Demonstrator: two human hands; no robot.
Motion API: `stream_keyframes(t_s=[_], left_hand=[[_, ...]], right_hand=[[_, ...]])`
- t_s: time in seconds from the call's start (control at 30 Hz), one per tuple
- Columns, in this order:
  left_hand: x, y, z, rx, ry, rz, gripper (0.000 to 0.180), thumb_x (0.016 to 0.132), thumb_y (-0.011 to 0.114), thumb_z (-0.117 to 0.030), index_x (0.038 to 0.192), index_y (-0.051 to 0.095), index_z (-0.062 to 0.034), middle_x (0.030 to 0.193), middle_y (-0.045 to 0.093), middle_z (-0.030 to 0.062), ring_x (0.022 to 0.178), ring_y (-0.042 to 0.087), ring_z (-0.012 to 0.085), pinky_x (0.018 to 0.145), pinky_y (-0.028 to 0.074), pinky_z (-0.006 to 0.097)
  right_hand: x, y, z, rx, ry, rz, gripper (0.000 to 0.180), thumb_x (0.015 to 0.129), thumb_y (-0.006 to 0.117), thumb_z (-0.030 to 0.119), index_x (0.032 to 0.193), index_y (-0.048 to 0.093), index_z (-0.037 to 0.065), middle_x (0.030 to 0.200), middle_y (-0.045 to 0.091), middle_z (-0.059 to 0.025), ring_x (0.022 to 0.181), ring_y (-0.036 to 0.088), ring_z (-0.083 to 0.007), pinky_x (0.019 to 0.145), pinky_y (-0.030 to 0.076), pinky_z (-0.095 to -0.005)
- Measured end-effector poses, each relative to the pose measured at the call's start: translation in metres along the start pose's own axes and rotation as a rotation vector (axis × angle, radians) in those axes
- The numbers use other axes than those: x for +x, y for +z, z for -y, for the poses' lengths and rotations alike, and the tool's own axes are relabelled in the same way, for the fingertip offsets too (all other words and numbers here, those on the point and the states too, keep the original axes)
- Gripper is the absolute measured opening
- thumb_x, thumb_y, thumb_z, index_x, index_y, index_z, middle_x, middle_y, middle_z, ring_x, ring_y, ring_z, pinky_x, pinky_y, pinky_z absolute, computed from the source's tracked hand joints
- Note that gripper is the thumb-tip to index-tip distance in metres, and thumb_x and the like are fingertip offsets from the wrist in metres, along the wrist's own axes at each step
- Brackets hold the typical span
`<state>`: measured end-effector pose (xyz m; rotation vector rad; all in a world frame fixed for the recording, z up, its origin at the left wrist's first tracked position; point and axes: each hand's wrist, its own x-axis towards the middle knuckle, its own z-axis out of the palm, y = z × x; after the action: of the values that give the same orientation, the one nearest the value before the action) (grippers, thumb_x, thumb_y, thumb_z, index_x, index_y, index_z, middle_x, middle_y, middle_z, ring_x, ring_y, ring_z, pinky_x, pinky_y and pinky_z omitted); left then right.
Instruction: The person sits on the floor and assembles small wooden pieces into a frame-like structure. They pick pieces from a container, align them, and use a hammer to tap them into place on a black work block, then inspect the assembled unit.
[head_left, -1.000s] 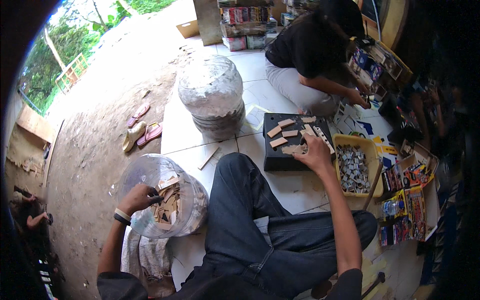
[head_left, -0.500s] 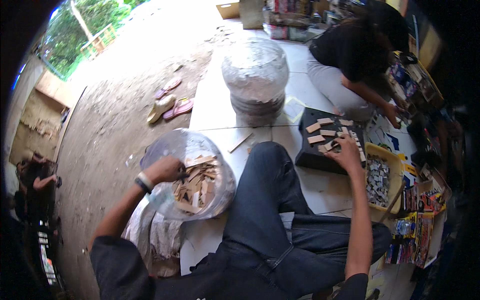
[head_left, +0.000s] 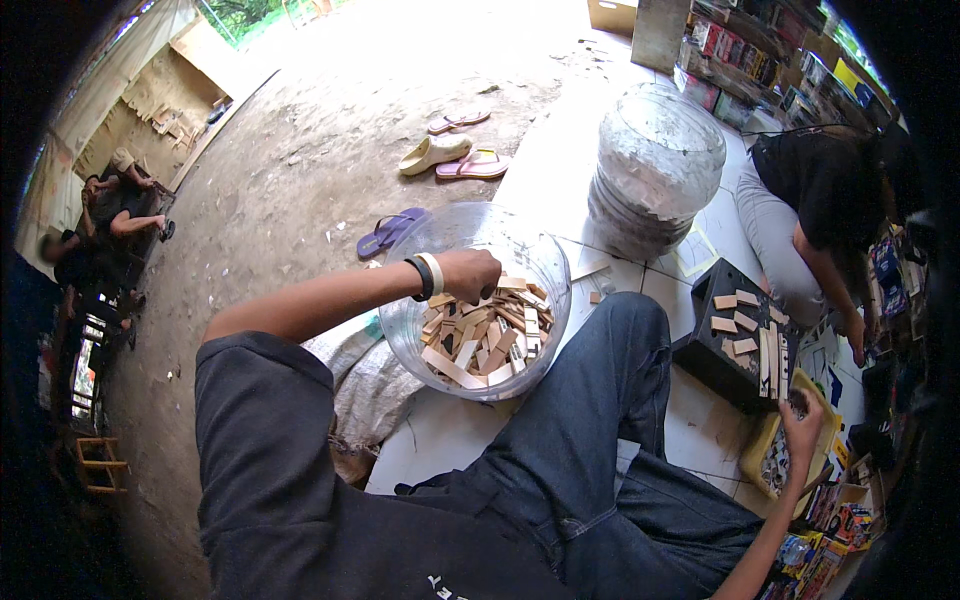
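Note:
My left hand (head_left: 470,275) is closed, knuckles up, over a clear plastic tub (head_left: 562,285) of small flat wooden pieces (head_left: 490,345). Its fingertips are hidden, so I cannot make out what they hold. To the right, a black box (head_left: 705,352) carries several loose wooden pieces (head_left: 746,321) and a row of narrow strips (head_left: 768,362) along its near right side. My right hand (head_left: 802,428) is curled over a yellow basin (head_left: 752,462) beside the box. Between its thumb and fingers is something I cannot make out. Small grey pieces lie in the basin, partly covered by that hand.
A tall, cloudy plastic container (head_left: 655,170) stands beyond my knee. A person in black (head_left: 815,185) sits at the right. Sandals (head_left: 470,163) lie on the dirt ground, with a purple one (head_left: 390,232) behind the tub. A white sack (head_left: 365,370) rests beside the tub. Colourful boxes (head_left: 835,530) are at lower right.
The whole view has shifted, with the scene now further right. My right hand has left the wooden pieces on the black box and moved to the yellow basin. My left hand stays over the tub.

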<state>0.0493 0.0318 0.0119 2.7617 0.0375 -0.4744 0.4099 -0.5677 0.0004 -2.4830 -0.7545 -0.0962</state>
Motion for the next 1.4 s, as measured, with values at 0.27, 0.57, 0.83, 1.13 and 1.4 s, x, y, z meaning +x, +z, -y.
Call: stream_keyframes(t_s=[0.27,0.57,0.83,1.13,1.4], left_hand=[[0.005,0.048,-0.019,0.255,-0.079,-0.128,0.014,0.075,0.073,-0.008,0.085,0.074,0.0028,0.082,0.072,0.0229,0.081,0.074,0.0396,0.070,0.060,0.046],[0.005,0.066,-0.017,0.081,-0.250,-0.225,0.009,0.077,0.071,-0.008,0.080,0.069,-0.0004,0.087,0.071,0.0263,0.086,0.070,0.0469,0.075,0.058,0.053],[0.014,0.056,0.003,0.121,-0.177,0.045,0.025,0.071,0.079,-0.019,0.080,0.072,0.0035,0.084,0.071,0.0264,0.082,0.071,0.0446,0.074,0.058,0.051],[0.013,0.002,0.028,-0.018,-0.169,0.020,0.031,0.079,0.072,-0.017,0.105,0.072,0.0002,0.106,0.073,0.0238,0.103,0.067,0.0427,0.091,0.053,0.050],[0.050,0.022,-0.012,-0.023,-0.095,0.311,0.042,0.088,0.067,-0.029,0.105,0.064,0.0087,0.104,0.072,0.0320,0.089,0.071,0.0475,0.078,0.057,0.050]], right_hand=[[-0.051,-0.021,-0.017,0.031,0.157,0.080,0.027,0.087,0.079,0.010,0.111,0.072,0.000,0.104,0.073,-0.0135,0.096,0.070,-0.0248,0.090,0.054,-0.0378],[-0.053,-0.011,0.023,0.050,0.057,0.150,0.023,0.088,0.077,0.011,0.107,0.072,-0.002,0.097,0.074,-0.0133,0.090,0.071,-0.0218,0.081,0.057,-0.0352],[-0.066,-0.010,0.032,-0.021,0.041,0.150,0.020,0.090,0.075,0.008,0.105,0.071,-0.006,0.095,0.074,-0.0139,0.086,0.071,-0.0192,0.080,0.056,-0.0339],[-0.066,-0.003,0.016,-0.013,0.000,0.171,0.018,0.091,0.073,0.009,0.103,0.069,-0.004,0.089,0.070,-0.0095,0.077,0.064,-0.0170,0.075,0.054,-0.0332],[-0.066,-0.006,0.028,-0.057,-0.050,0.216,0.016,0.091,0.071,0.007,0.100,0.070,-0.005,0.088,0.071,-0.0102,0.080,0.066,-0.0168,0.076,0.054,-0.0324]])
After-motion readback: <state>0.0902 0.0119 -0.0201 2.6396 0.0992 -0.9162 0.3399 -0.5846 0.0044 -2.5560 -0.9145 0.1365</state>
